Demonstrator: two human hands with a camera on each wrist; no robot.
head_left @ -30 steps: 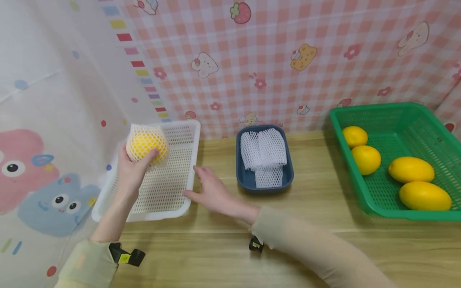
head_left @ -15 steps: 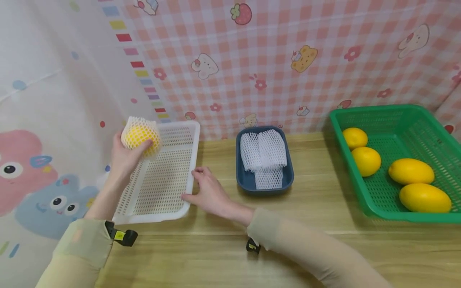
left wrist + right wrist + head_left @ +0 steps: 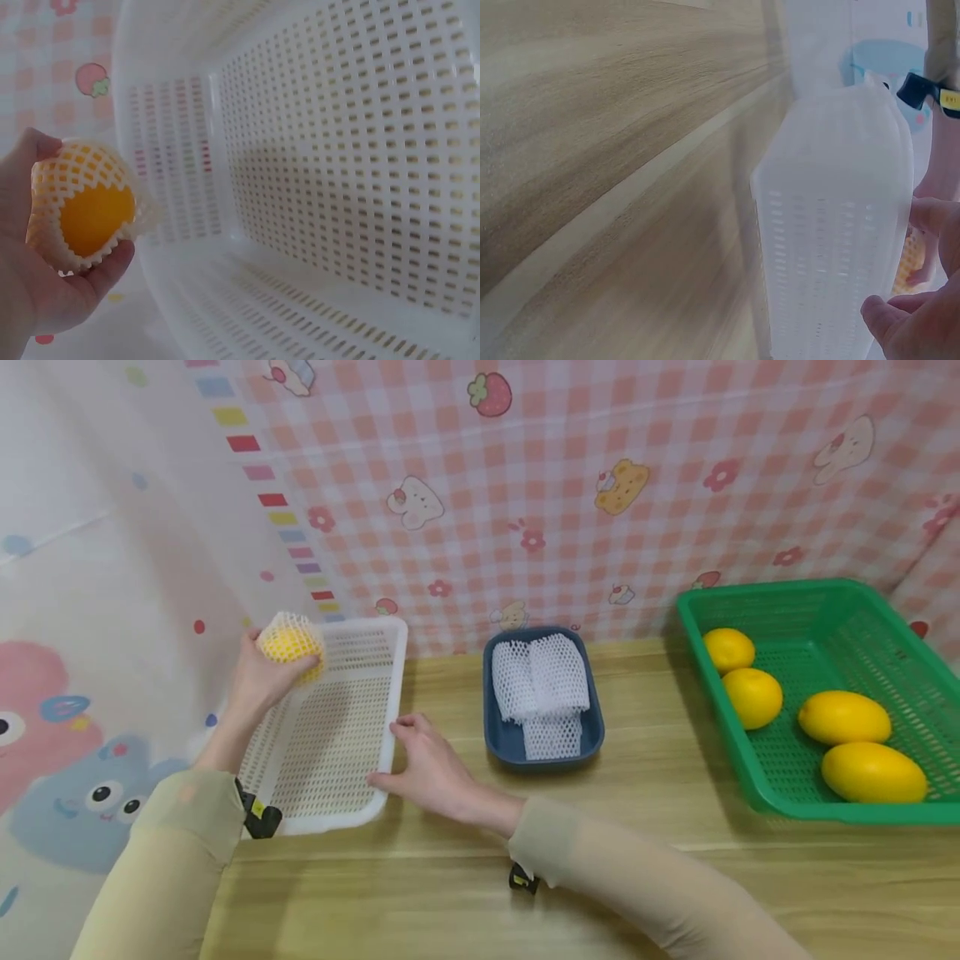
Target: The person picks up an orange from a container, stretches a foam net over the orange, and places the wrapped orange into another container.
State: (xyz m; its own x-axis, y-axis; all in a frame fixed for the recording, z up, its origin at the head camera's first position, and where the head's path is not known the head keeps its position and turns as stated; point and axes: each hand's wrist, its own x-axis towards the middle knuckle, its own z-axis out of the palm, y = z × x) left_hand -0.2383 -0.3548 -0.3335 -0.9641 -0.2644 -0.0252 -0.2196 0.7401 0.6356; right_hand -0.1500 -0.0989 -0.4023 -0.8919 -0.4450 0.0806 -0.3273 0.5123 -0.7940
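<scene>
A yellow fruit (image 3: 291, 646) in a white foam net sleeve is in my left hand (image 3: 262, 677), above the far left part of the white basket (image 3: 330, 752). In the left wrist view, the fingers and thumb curl round the netted fruit (image 3: 97, 217), its bare orange-yellow skin showing through the sleeve's opening. My right hand (image 3: 435, 768) holds the right rim of the basket, thumb reaching over the edge. In the right wrist view its fingertips (image 3: 877, 311) lie at the rim, near the outer wall (image 3: 817, 255).
Centrally stands a dark blue tray (image 3: 543, 766) with several white foam net sleeves (image 3: 540, 681). At the right, a green basket (image 3: 795, 810) contains several yellow fruits (image 3: 843, 717). A checked cloth (image 3: 480, 527) hangs behind the wooden table (image 3: 420, 893).
My left hand has moved slightly left and farther away with the netted fruit. The right hand stays at the basket's rim. The head view has shifted a little.
</scene>
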